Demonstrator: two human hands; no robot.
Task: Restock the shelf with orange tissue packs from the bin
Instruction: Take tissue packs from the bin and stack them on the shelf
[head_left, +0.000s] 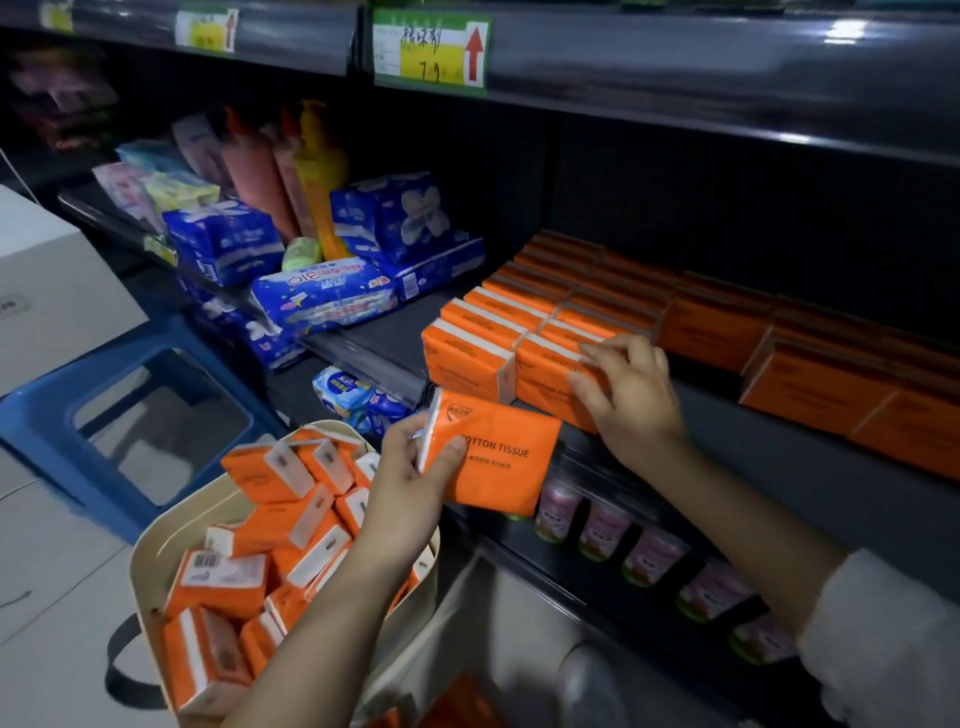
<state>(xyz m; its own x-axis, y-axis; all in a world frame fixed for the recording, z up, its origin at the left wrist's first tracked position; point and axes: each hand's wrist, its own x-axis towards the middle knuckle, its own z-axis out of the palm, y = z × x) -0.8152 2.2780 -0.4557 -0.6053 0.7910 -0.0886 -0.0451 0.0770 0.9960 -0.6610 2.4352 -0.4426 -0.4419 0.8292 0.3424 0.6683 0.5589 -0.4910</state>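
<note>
The dark shelf runs across the middle of the frame, and low on the left stands the cream bin, heaped with orange tissue packs lying every which way. On the shelf, rows of orange packs stand on edge, running from the front lip back into the shadow, with more stacks off to the right. The right hand, just right of centre, holds the front pack of the second row, fingers curled over its top edge and thumb on its printed face, steadying the row, I'd say. Just below, in front of the shelf lip and above the bin, the left hand grips a loose pack by its left end, thumb across the face and fingers behind, the pack tilted. From here these packs look light and soft: film-wrapped tissue that gives under a squeeze and is probably a bit slick. I'd judge the short end or the two broad faces the best hold, pinched gently. Pressed too hard, a pack would likely buckle; slid in carelessly, it could tip its upright neighbours, so a steadying hand on the row makes sense.
</note>
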